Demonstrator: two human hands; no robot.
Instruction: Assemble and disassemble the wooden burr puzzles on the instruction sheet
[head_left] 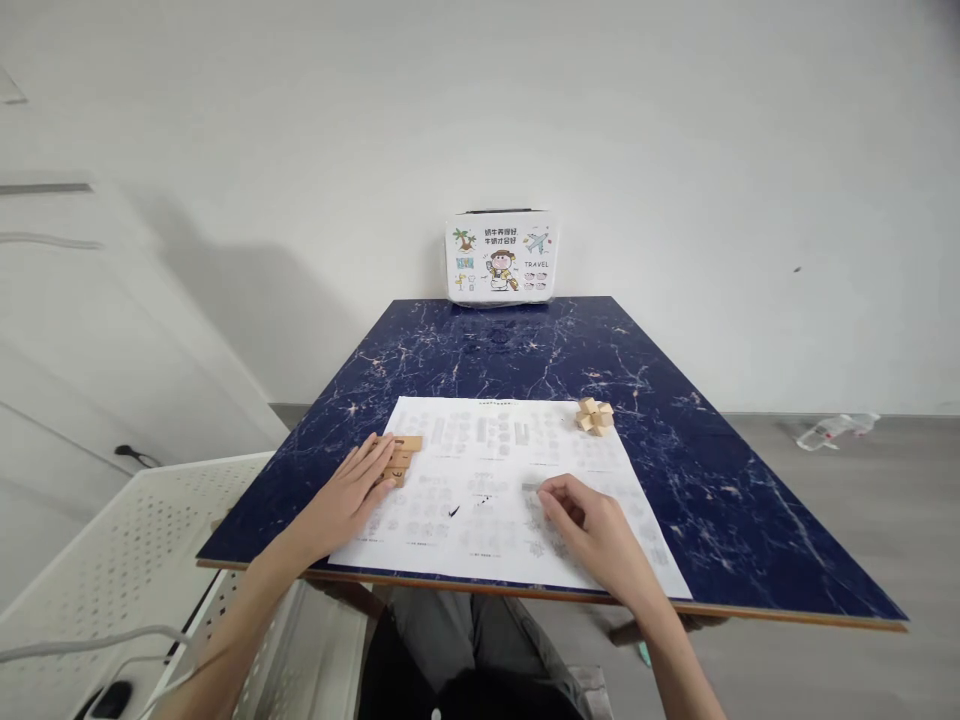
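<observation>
A white printed instruction sheet [495, 470] lies on a dark blue marbled table [712, 500]. My left hand [349, 495] rests flat, fingers stretched out, on the sheet's left edge, its fingertips touching a small stack of wooden puzzle pieces [401, 458]. My right hand [592, 530] lies on the sheet's lower right with fingers curled loosely; whether the fingertips pinch something small I cannot make out. An assembled wooden burr puzzle [595, 415] sits at the sheet's upper right corner, apart from both hands.
A white box with cartoon travel print [501, 257] stands at the table's far edge against the wall. A white perforated cart [112, 560] is to the left of the table. A crumpled plastic bottle [832, 430] lies on the floor at right.
</observation>
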